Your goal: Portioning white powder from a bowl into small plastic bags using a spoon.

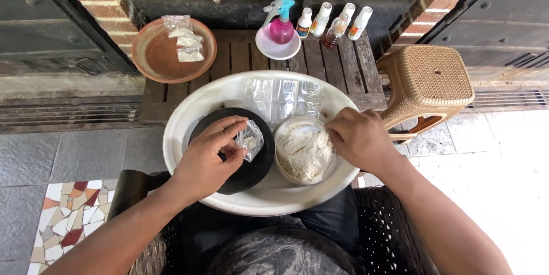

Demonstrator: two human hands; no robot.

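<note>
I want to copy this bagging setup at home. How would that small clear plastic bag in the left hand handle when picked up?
The small clear bag looks thin and crinkled, so probably floppy. It seems nearly empty, so likely very light. The left hand pinches it at the top, perhaps because the glossy film slips easily.

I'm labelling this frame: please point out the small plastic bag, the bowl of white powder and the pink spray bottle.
small plastic bag (250, 139), head view, on its clear crinkled front.
bowl of white powder (303, 152), head view, on the powder's middle.
pink spray bottle (281, 28), head view, on its pink body.
</note>
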